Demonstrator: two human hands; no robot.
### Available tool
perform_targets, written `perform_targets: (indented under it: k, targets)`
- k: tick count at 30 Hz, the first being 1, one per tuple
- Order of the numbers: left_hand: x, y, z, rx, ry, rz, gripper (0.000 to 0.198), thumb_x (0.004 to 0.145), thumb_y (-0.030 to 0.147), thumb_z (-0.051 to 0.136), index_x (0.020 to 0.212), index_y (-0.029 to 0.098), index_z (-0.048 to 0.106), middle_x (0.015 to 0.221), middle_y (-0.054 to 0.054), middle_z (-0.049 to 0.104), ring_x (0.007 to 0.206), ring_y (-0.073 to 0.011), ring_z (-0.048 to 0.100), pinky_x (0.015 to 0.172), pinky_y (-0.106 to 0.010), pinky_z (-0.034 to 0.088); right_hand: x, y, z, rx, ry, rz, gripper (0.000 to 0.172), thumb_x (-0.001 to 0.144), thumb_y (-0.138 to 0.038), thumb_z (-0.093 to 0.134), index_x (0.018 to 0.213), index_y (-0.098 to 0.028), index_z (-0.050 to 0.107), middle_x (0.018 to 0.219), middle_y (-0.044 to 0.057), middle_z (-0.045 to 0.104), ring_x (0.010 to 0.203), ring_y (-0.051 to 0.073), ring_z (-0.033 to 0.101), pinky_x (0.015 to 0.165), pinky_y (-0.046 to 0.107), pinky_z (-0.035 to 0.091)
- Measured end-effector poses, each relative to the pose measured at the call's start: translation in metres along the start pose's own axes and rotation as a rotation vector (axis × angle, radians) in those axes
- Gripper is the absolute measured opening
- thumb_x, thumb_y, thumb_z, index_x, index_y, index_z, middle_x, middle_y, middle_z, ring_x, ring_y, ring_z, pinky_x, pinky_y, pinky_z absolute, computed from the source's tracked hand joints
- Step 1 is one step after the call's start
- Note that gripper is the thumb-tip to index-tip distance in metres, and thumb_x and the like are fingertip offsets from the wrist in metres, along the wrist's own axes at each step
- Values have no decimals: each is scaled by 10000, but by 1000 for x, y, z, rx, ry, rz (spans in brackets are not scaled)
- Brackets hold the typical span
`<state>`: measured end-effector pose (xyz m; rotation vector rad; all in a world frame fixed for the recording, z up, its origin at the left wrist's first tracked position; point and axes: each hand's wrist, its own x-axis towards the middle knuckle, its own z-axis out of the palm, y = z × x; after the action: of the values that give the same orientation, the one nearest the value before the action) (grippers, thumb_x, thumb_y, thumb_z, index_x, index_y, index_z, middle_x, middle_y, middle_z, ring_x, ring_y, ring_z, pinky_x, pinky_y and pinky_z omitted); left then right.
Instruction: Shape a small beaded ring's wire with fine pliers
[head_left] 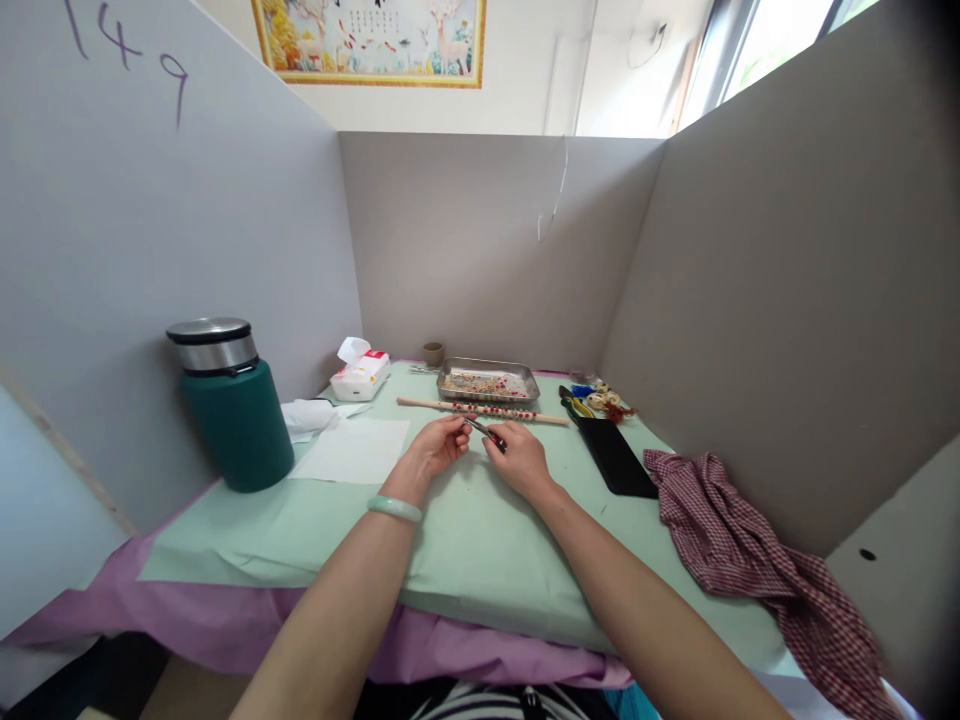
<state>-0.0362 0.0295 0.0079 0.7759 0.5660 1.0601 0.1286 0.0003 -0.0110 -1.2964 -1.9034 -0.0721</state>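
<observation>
left hand (439, 445): fingers curled, tips pinched at the tool's tip, anything held too small to tell | right hand (521, 460): closed around small metal tool (481, 429) | tool: mid-desk (465, 540), just nearer than beaded stick (480, 408) and tray (489, 381) by the far edge

Partitioned craft workstation, handwork booth. Grey divider panels (495, 250) box in the bench (465, 530) on three sides; "149" is handwritten on the left panel. Metal bead tray (488, 381) sits at the bench's back edge, beaded stick (484, 408) just in front of it.
</observation>
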Motion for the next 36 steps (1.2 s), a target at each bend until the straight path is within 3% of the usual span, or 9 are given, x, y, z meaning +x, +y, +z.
perform_targets:
  k: [10, 22, 29, 36]
  targets:
    - [1, 2, -2, -93, -39, -22, 156, 792, 78, 433, 882, 92, 560, 529, 24, 401, 396, -65, 340, 399, -182, 290, -1, 2, -1, 10, 5, -11, 201, 818, -276, 524, 960, -227, 658, 874, 25, 636, 836, 166, 558, 711, 250, 398]
    - [-1, 2, 3, -75, -41, -102, 136, 785, 78, 440, 860, 98, 553, 499, 34, 359, 385, -59, 299, 378, -168, 249, 0, 0, -1, 5, 3, -33, 199, 828, -281, 516, 955, -239, 662, 854, 26, 639, 813, 166, 566, 693, 248, 394]
    - [-5, 5, 2, -43, -32, -123, 149, 759, 73, 443, 868, 103, 541, 484, 55, 305, 363, -57, 256, 338, -161, 194, 1, 3, 1, 164, -55, -8, 214, 821, -303, 500, 910, -229, 680, 775, 14, 645, 691, 148, 567, 668, 245, 411]
    - [-5, 7, -1, -35, -73, -143, 174, 733, 56, 458, 878, 106, 541, 479, 70, 264, 357, -53, 218, 321, -150, 161, 5, 2, -1, 396, -100, 31, 228, 798, -328, 512, 846, -203, 696, 763, 13, 653, 687, 147, 550, 657, 247, 407]
